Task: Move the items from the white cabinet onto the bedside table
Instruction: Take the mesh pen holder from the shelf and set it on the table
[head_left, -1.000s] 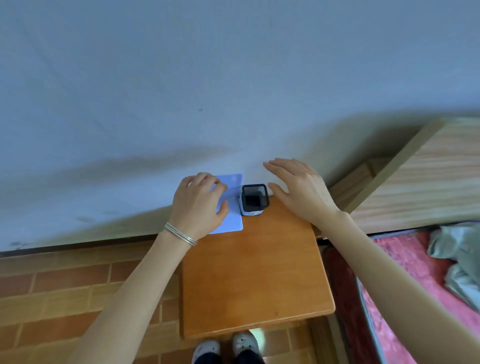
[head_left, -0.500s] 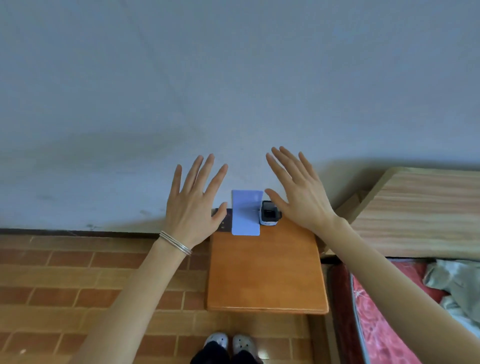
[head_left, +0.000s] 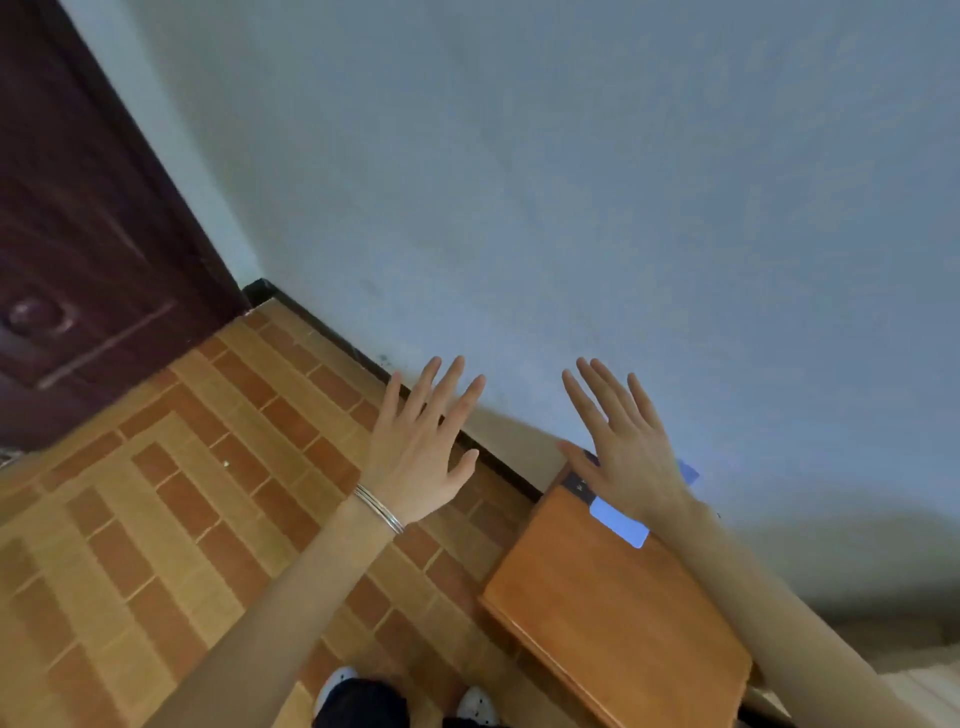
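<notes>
While the right hand (head_left: 628, 457) and left hand (head_left: 421, 452) hover spread and empty, the card (head_left: 621, 525) lies along the desk's (head_left: 613, 613) far edge, partly hidden by the right hand, the left hand out over the floor (head_left: 208, 467).

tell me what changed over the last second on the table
The left hand came off the blue card and moved left, open over the floor. The right hand rose too, fingers spread. The card stays at the back of the table.
</notes>
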